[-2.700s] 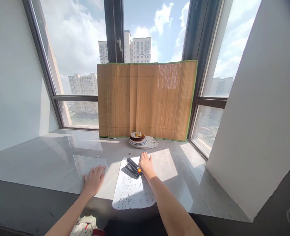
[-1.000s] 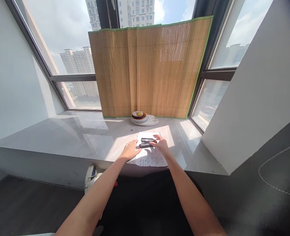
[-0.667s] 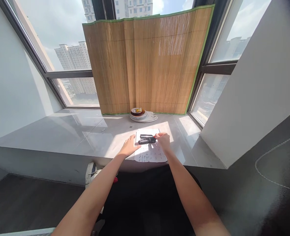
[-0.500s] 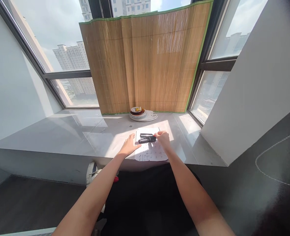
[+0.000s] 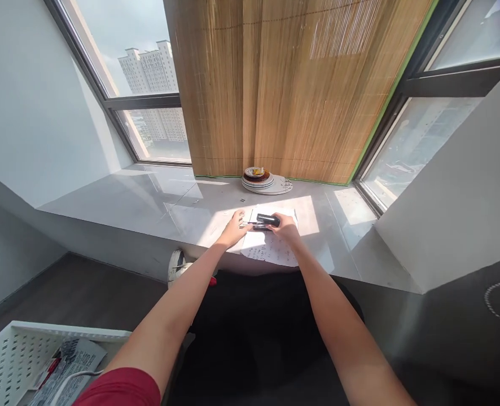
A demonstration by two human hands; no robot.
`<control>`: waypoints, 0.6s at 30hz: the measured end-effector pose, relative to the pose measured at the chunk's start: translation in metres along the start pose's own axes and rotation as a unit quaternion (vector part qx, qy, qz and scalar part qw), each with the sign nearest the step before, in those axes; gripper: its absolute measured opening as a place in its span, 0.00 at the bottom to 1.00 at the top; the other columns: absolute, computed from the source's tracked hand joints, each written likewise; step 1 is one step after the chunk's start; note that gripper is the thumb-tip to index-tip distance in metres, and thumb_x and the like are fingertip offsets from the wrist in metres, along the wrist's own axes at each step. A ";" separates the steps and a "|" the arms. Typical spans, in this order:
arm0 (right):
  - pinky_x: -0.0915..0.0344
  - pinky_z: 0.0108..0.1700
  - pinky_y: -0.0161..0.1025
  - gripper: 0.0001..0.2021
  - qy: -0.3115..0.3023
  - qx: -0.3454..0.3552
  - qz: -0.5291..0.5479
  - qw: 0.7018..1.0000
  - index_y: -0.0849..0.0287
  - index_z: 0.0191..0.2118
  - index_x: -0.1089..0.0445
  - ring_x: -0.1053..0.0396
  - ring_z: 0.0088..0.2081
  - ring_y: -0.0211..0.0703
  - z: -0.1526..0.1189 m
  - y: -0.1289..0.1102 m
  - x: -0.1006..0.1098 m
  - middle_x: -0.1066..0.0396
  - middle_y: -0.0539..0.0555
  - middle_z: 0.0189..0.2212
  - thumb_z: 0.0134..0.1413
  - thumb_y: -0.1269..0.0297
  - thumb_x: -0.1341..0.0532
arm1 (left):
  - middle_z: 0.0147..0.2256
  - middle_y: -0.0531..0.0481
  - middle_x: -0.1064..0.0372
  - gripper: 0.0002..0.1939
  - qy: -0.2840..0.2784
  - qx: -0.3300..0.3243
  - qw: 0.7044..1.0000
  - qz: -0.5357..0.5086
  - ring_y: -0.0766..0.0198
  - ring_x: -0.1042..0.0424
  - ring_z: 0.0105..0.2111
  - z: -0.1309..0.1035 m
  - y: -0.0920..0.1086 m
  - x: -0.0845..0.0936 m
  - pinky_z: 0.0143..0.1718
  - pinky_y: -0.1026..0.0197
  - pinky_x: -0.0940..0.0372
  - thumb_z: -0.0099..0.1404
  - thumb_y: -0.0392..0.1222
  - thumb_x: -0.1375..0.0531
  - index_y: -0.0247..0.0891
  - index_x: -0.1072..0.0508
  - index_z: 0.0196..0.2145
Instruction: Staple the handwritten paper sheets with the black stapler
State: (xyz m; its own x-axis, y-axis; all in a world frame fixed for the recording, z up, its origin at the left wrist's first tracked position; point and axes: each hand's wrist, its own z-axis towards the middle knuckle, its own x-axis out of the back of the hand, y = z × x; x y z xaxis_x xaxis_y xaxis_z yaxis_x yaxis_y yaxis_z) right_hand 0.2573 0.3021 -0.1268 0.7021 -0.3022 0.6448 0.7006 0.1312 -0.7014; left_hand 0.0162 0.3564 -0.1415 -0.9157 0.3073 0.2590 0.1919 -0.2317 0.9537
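My right hand (image 5: 284, 225) is closed on the right end of a black stapler (image 5: 268, 220), whose upper and lower arms stand apart. At the stapler's left end is my left hand (image 5: 234, 228), its thumb and fingers apart; the thumb tip reaches the stapler or comes very close to it. Under both lies a sheet of white paper (image 5: 264, 248) with rows of handwriting on its near half. The paper's near edge comes up to the front edge of the windowsill.
A stack of plates (image 5: 257, 181) stands behind the paper on the pale tiled sill (image 5: 148, 194). A bamboo blind (image 5: 275, 96) hangs behind it. At the lower left is a white perforated basket (image 5: 4, 361) with packets inside. A shoe (image 5: 176, 266) shows below the sill.
My view has shifted left and down, bringing the basket in. My right hand has gone from the stapler's end to a fuller grip. My left hand has come closer to the stapler's left end.
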 end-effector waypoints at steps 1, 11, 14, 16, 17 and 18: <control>0.29 0.43 0.42 0.08 0.002 0.005 -0.010 1.000 0.55 0.40 0.23 0.23 0.39 0.49 -0.001 -0.001 -0.001 0.20 0.54 0.36 0.54 0.66 0.28 | 0.71 0.37 0.41 0.31 0.013 0.006 0.999 -0.030 0.49 0.39 0.71 0.002 -0.001 0.002 0.69 0.48 0.41 0.68 0.45 0.32 0.44 0.34 0.66; 0.32 0.52 0.48 0.10 0.144 0.288 -0.200 0.925 0.56 0.50 0.23 0.28 0.48 0.53 -0.019 -0.034 -0.019 0.21 0.59 0.48 0.69 0.71 0.39 | 0.50 0.33 0.22 0.36 0.091 0.134 0.947 -0.279 0.52 0.21 0.52 0.016 0.007 0.015 0.60 0.49 0.30 0.81 0.63 0.61 0.33 0.24 0.53; 0.35 0.57 0.49 0.13 0.144 0.371 -0.233 0.887 0.54 0.52 0.23 0.29 0.50 0.50 -0.019 -0.035 -0.025 0.21 0.58 0.50 0.71 0.74 0.42 | 0.43 0.35 0.20 0.36 0.095 0.145 0.938 -0.301 0.52 0.20 0.46 0.016 0.009 0.014 0.57 0.50 0.29 0.81 0.62 0.62 0.34 0.23 0.49; 0.36 0.58 0.48 0.15 0.143 0.405 -0.244 0.869 0.53 0.53 0.23 0.29 0.50 0.49 -0.019 -0.033 -0.028 0.21 0.57 0.50 0.71 0.76 0.42 | 0.42 0.35 0.20 0.34 0.103 0.153 0.937 -0.297 0.53 0.19 0.43 0.015 0.009 0.014 0.54 0.52 0.28 0.82 0.60 0.61 0.34 0.23 0.47; 0.36 0.57 0.48 0.15 0.144 0.414 -0.249 0.864 0.53 0.53 0.23 0.29 0.50 0.48 -0.019 -0.033 -0.029 0.22 0.57 0.50 0.71 0.77 0.42 | 0.41 0.36 0.20 0.33 0.106 0.155 0.938 -0.292 0.54 0.19 0.43 0.015 0.010 0.014 0.53 0.54 0.28 0.82 0.60 0.60 0.34 0.24 0.46; 0.36 0.56 0.47 0.15 0.146 0.420 -0.254 0.859 0.53 0.53 0.23 0.29 0.49 0.48 -0.019 -0.032 -0.029 0.22 0.57 0.50 0.71 0.77 0.42 | 0.41 0.36 0.20 0.32 0.107 0.155 0.939 -0.289 0.55 0.20 0.42 0.014 0.010 0.014 0.51 0.55 0.28 0.82 0.59 0.59 0.34 0.24 0.45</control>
State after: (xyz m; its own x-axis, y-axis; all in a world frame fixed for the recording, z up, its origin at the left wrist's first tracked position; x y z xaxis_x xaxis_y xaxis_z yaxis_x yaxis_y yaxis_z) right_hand 0.2118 0.2886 -0.1291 0.3033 -0.7289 0.6138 0.8379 0.5107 0.1925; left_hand 0.0100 0.3717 -0.1265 -0.9423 0.0980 -0.3200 -0.2953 0.2068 0.9328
